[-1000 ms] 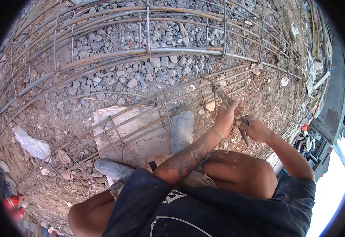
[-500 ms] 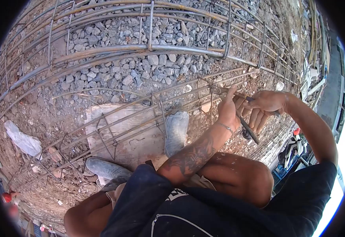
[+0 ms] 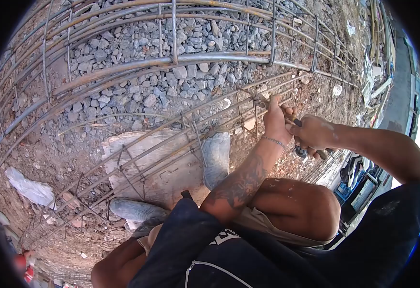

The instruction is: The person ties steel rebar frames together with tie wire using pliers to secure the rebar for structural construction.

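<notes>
A long-handled pair of pincers (image 3: 262, 102) has its jaws against a stirrup joint of the thin rebar cage (image 3: 171, 126). My left hand (image 3: 274, 119) is closed around the tool close behind the jaws, with a chain bracelet on the wrist. Farther back, my right hand (image 3: 315, 132) is wrapped round the handles, its fingers partly hidden underneath. The two hands nearly touch. Any tie wire at the joint is too small to make out.
A larger rebar cage (image 3: 195, 58) crosses above grey gravel (image 3: 191, 79). My boots (image 3: 216, 158) stand by a wooden board (image 3: 171, 175) under the thin cage. A white plastic bag (image 3: 27, 186) lies at left. Tools and a blue crate (image 3: 347, 188) are at right.
My right hand has closed its fingers around the handles, and its forearm has swung lower and outward. My left hand has shifted slightly up. The whole view has tilted a little.
</notes>
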`<action>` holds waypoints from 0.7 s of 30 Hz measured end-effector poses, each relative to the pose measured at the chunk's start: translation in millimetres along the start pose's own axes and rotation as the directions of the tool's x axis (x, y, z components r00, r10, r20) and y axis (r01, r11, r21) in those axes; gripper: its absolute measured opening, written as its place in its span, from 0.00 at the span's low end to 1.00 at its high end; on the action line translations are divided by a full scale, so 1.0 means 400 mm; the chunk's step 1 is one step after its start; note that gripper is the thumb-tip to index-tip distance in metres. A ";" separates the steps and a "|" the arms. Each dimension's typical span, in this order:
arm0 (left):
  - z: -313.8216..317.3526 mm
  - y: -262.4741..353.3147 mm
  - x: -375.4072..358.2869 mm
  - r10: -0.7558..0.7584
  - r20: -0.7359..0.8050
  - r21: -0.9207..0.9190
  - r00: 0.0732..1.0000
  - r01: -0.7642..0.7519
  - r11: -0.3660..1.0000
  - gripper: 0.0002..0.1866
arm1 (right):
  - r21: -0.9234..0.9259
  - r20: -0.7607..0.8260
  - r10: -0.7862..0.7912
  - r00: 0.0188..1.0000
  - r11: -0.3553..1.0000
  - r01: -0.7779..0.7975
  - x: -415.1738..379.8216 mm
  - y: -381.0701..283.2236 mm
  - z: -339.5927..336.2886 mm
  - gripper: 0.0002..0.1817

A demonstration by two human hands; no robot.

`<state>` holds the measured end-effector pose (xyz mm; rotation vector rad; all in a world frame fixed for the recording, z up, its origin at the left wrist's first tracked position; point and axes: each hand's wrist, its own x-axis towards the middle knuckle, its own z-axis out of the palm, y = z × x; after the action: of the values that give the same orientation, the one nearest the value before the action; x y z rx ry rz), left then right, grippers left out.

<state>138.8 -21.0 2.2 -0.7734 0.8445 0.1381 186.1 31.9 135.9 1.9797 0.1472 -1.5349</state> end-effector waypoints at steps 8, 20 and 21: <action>-0.090 -0.051 -0.049 0.133 0.190 0.734 0.973 -0.231 0.639 0.22 | -0.337 -0.427 -0.457 0.780 0.881 0.331 0.233 0.243 0.132 0.09; -0.089 0.218 -0.166 0.368 0.911 0.413 0.187 -0.370 -0.832 0.13 | -0.283 -0.735 -0.636 0.235 0.602 0.746 0.497 0.380 0.282 0.14; -0.086 0.235 -0.148 0.362 0.913 0.408 0.189 -0.376 -0.832 0.13 | -0.280 -0.740 -0.630 0.236 0.607 0.744 0.467 0.379 0.271 0.14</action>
<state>39.9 35.1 -22.2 1.8368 0.9605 0.6610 221.9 -198.9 13.4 2.7792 1.5611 -0.8931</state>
